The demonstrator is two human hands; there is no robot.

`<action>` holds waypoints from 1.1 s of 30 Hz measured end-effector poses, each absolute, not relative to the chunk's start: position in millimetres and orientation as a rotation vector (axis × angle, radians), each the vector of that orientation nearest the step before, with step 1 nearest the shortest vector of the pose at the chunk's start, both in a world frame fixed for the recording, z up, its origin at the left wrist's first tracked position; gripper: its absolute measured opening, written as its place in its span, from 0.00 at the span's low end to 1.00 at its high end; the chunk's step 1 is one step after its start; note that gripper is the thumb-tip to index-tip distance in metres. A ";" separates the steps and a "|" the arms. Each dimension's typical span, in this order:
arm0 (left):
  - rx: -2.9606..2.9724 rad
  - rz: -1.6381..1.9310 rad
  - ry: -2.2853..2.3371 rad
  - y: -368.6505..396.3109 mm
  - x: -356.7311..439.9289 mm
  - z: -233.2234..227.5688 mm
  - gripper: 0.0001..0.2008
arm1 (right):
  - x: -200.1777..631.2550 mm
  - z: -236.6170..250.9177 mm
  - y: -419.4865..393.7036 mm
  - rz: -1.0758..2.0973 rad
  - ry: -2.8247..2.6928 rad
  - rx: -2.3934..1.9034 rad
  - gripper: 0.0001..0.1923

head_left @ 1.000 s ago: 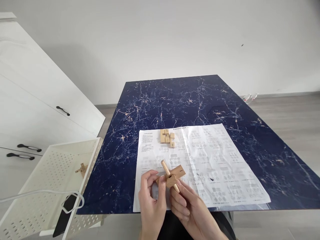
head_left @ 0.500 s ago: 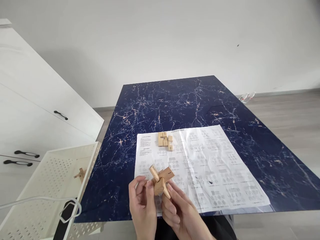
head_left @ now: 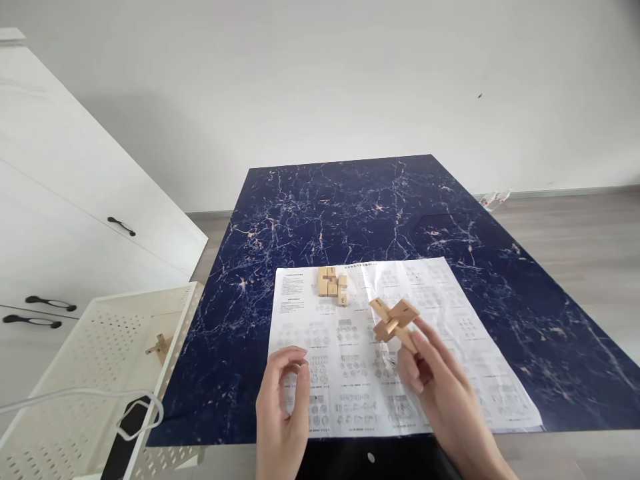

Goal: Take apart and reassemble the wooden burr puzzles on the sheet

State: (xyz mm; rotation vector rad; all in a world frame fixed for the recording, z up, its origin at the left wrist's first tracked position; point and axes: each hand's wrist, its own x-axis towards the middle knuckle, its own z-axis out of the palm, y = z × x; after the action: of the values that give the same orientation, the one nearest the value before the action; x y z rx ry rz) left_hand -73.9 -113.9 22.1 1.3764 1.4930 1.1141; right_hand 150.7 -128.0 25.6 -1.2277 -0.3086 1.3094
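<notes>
My right hand (head_left: 437,370) grips a wooden interlocking puzzle (head_left: 399,322) by one of its bars, held up over the printed sheet. Its crossed pieces, some with dark marks, stick out in several directions. My left hand (head_left: 286,397) is empty, thumb and fingers curved apart, above the sheet's lower left. Farther back, a small cluster of wooden puzzle blocks (head_left: 332,285) rests on the upper left of the paper instruction sheet (head_left: 360,373), which is creased and covered with small diagrams.
A dark blue marble-patterned table (head_left: 340,207) carries the sheet. To the left stands a cream perforated bin (head_left: 85,360) with another wooden puzzle (head_left: 161,348) inside and a white cable (head_left: 90,393) over it. White cabinets (head_left: 75,220) rise behind.
My left hand has let go of the wooden puzzle. My right hand has carried it to the right and farther from me over the sheet.
</notes>
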 end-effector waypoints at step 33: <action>1.567 1.129 1.549 -114.1 -73.0 26.2 0.09 | 206.2 34.8 -66.0 0.590 -0.823 -1.626 0.36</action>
State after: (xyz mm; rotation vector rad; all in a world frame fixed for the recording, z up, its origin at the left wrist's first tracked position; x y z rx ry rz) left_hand -73.0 -114.1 26.2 1.5674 1.5489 1.1286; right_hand 206.2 -66.0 34.8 -1.6256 -0.8228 0.5901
